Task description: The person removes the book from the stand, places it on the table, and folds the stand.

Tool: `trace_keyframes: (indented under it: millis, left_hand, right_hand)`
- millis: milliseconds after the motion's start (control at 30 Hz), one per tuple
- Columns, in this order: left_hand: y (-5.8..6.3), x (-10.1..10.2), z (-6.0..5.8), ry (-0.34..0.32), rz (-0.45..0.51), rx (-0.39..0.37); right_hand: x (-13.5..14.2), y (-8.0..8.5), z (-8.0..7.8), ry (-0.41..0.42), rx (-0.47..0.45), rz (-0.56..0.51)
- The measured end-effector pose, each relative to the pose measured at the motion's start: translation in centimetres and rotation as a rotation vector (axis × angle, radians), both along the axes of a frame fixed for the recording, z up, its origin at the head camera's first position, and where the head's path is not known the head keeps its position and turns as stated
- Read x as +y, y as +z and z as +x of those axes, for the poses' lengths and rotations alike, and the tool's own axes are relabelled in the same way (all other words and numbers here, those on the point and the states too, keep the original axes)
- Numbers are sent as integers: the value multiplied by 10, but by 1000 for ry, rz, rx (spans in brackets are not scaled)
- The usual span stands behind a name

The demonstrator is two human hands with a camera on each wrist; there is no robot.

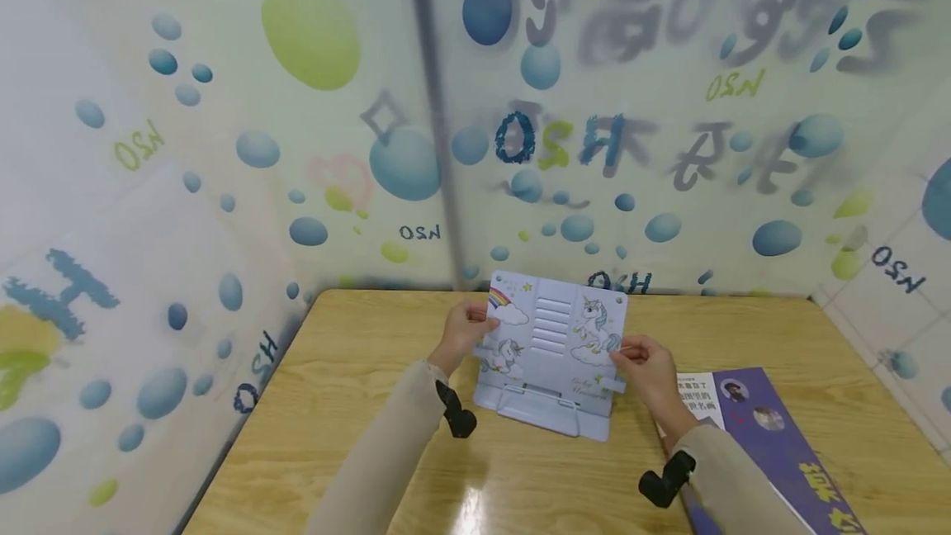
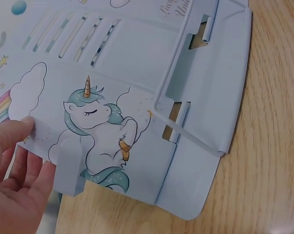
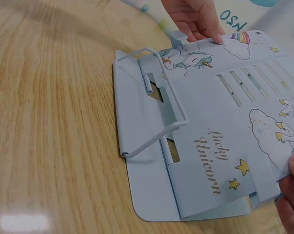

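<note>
A pale blue book stand point(image 1: 553, 329) printed with unicorns, clouds and a rainbow is tilted up on the wooden table. My left hand point(image 1: 466, 333) pinches its left edge, thumb on the front and fingers behind. On the opposite edge my right hand point(image 1: 645, 362) grips the panel the same way, beside a small side clip point(image 3: 264, 183). A wire bar point(image 2: 186, 126) lies across the stand's lower ledge point(image 2: 205, 161). Slots run down the middle of the panel. In the right wrist view only part of the right hand point(image 3: 292, 195) shows at the edge.
A purple book point(image 1: 780, 436) with a white strip lies to the right, partly under the right forearm. The wooden table point(image 1: 357, 403) meets a wall covering point(image 1: 334, 147) with blue and green dots at the back and sides.
</note>
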State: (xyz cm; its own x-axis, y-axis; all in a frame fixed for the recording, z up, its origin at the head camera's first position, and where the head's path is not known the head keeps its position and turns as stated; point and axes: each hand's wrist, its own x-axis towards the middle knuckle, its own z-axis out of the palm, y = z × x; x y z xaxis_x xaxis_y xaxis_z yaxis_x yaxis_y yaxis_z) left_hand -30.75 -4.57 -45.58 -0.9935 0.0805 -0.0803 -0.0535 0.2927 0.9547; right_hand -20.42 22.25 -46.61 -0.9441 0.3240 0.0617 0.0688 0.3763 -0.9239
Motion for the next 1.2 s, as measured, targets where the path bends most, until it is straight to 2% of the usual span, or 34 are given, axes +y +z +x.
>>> trace_keyframes:
  millis: [100,300,600,733,967,1200]
  left_hand:
    - [-4,-2,1,0,-13,-4]
    - [-8,-6,6,-33,22,-19]
    - [-12,-18,23,-97,126,-44]
    - [-14,-20,31,-118,137,-50]
    - [-10,-17,42,-199,125,-71]
    - [-6,-19,57,-299,178,-94]
  right_hand:
    - [1,1,-1,19,9,30]
    - [6,1,-7,43,-11,50]
    - [6,5,-18,72,-18,135]
    - [8,7,-24,88,-29,141]
    - [11,11,-38,101,-50,116]
    - [8,15,-48,124,-73,137]
